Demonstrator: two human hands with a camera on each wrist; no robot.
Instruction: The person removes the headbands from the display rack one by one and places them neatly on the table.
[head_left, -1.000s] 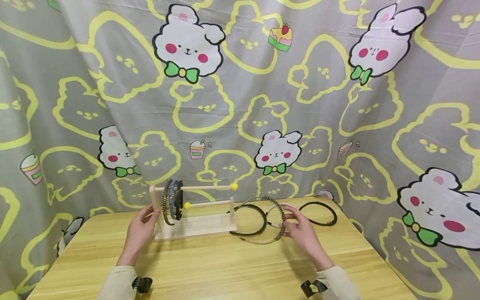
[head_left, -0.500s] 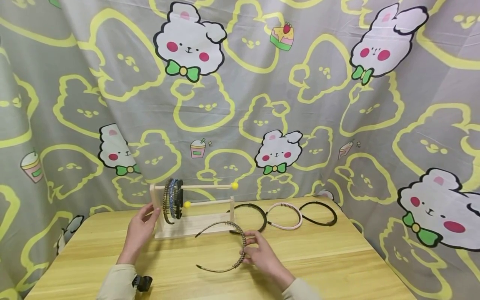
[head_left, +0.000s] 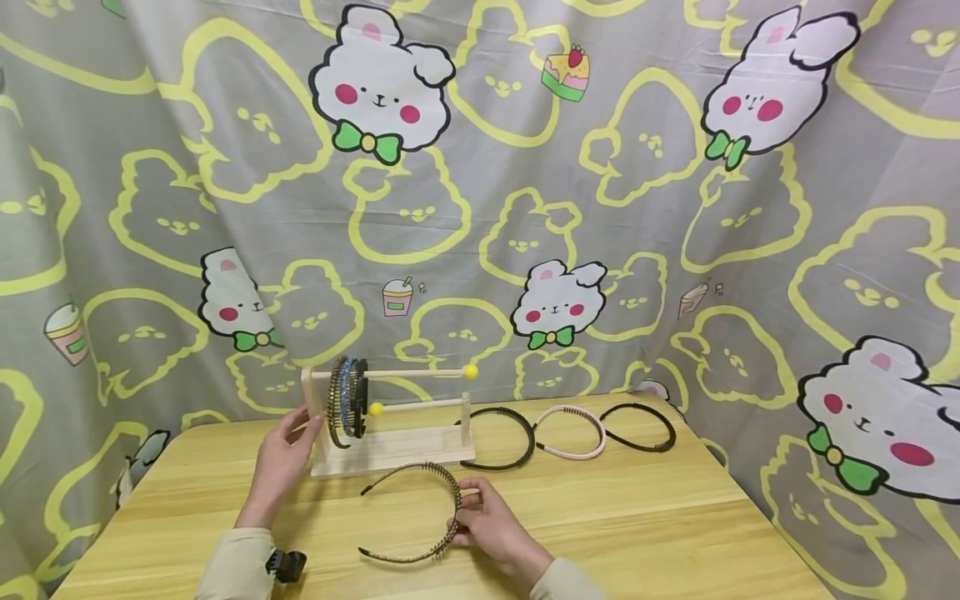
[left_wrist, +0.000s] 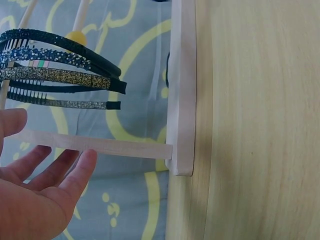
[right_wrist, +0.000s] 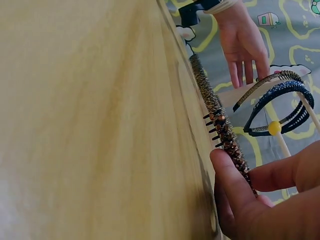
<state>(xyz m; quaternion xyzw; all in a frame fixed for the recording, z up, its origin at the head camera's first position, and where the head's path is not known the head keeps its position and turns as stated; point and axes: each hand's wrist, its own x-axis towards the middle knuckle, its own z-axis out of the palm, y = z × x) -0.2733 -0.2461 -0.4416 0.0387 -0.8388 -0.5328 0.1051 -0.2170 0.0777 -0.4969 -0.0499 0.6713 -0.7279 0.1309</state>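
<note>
The table (head_left: 637,529) spreads wide in front of the wooden stand (head_left: 420,446). The left hand (head_left: 283,450), fingers extended, touches the stand's left upright (head_left: 313,393); near the stand's front edge, the right hand (head_left: 493,521) pinches a studded headband (head_left: 452,482).

There are seven headbands (head_left: 455,492), one rack (head_left: 423,447), one table (head_left: 637,517).

One headband (head_left: 452,483) is before the rack (head_left: 397,447), three headbands (head_left: 603,435) right of it.

left grip (head_left: 285,450): fingers (left_wrist: 80,175) extended, thumb (left_wrist: 13,121) opposite, pressure hard to tell | right grip (head_left: 491,525): pinching
</note>
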